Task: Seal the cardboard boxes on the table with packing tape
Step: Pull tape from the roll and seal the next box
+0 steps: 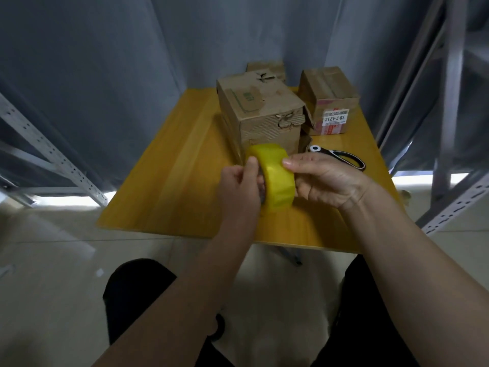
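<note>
A yellow roll of packing tape (pixel 276 176) is held on edge above the wooden table (pixel 169 165), just in front of a worn cardboard box (pixel 260 109). My right hand (pixel 326 178) grips the roll from its right side, fingers over the top. My left hand (pixel 239 186) pinches at the roll's left face with thumb and fingers. A second cardboard box (pixel 329 99) with a white label stands at the back right. A third box (pixel 266 68) shows partly behind the first.
Black-handled scissors (pixel 338 156) lie on the table to the right of the roll. Grey metal shelf posts (pixel 57 157) flank the table on both sides, with grey curtain behind. My dark-clothed knees sit below the table's near edge.
</note>
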### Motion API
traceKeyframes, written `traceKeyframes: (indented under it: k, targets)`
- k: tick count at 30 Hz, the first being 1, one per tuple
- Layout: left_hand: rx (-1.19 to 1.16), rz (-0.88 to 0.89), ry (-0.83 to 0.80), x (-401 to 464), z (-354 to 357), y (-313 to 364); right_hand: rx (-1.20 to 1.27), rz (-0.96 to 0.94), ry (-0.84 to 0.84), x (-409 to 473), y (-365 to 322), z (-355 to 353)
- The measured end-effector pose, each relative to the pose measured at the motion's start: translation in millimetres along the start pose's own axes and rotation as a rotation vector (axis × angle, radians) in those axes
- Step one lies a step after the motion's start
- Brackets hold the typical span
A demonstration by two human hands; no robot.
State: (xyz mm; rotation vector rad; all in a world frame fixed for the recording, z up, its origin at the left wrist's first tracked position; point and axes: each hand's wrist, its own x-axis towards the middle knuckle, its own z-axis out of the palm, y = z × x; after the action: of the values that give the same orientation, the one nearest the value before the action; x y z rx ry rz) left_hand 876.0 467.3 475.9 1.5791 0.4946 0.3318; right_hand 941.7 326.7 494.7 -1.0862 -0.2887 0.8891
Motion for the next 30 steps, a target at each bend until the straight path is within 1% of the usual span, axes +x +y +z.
traceKeyframes:
  k: [2,5,7,8,9,11,13,14,15,16,17,19,20,22,24,26,30]
  targets:
    - [0.049,0.006,-0.12,-12.2,1.6,-7.0,0.079,-0.036,0.046,2.8,6.3,7.9]
    - [0.059,0.049,-0.196,-10.6,-5.8,-8.1,0.128,-0.078,0.153,7.2,14.4,19.8]
    - [0.026,-0.003,-0.236,-7.0,-9.9,-7.0,0.126,-0.092,0.223,7.3,17.4,22.1]
    - [-0.013,-0.041,-0.246,-5.2,-10.9,-6.1,0.072,-0.091,0.283,7.6,17.9,23.8]
    - [-0.057,-0.069,-0.254,-3.2,-11.2,-5.1,-0.044,-0.093,0.378,8.6,17.4,26.4]
    - [-0.086,-0.07,-0.302,1.8,-12.3,-2.6,-0.463,-0.164,0.674,12.6,16.6,26.7]
    - [-0.057,-0.025,-0.412,9.8,-16.0,-0.2,-0.878,-0.383,0.975,18.9,14.7,25.8]
    - [-0.033,-0.003,-0.485,13.7,-18.6,2.3,-1.013,-0.504,1.046,22.2,11.6,26.2]
    - [-0.011,0.012,-0.554,17.8,-21.4,4.5,-1.101,-0.583,1.039,25.9,8.1,26.7]
    - [0.008,0.012,-0.611,21.8,-23.6,6.4,-1.152,-0.61,0.964,30.8,4.5,26.0]
    - [0.015,0.009,-0.652,25.4,-25.9,8.6,-1.145,-0.588,0.855,35.4,1.0,25.7]
    - [-0.004,-0.002,-0.691,32.6,-29.8,11.0,-0.98,-0.448,0.622,41.8,-5.3,25.3]
    - [-0.009,-0.017,-0.698,36.2,-31.3,11.7,-0.93,-0.382,0.565,43.7,-6.9,24.8]
    - [0.006,-0.039,-0.703,42.1,-31.1,12.2,-0.948,-0.325,0.589,48.2,-6.6,22.3]
    - [0.069,-0.053,-0.674,45.9,-27.8,13.8,-0.953,-0.341,0.671,52.8,-3.2,21.0]
    - [0.116,-0.074,-0.679,51.2,-26.3,14.4,-0.929,-0.362,0.725,56.9,-1.1,22.0]
    - [0.034,-0.129,-0.777,62.3,-35.2,9.1,-0.875,-0.365,0.803,61.3,-1.3,19.0]
